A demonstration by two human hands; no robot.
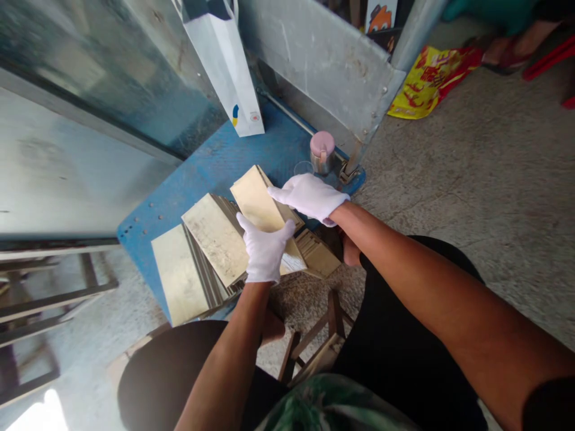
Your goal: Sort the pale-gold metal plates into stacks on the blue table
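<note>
Several stacks of flat, pale rectangular plates lie on a blue board. My left hand (263,254), in a white glove, is at the near end of the upper plate stack (256,194). Its thumb and fingers are spread wide across the plate's width. My right hand (309,196), also gloved in white, is at that stack's right edge with its fingers stretched out and a fingertip on the plate. To the left are a stained plate stack (215,239) and another plate stack (179,275). More plates (318,254) lie partly under the upper stack, at the right.
The blue board (206,161) carries a white paper bag (242,90) and a pink-lidded jar (322,149). A metal frame post (395,90) rises at its right corner. A yellow-red packet (422,84) lies on the concrete floor near another person's foot. A wooden stool (335,314) stands below.
</note>
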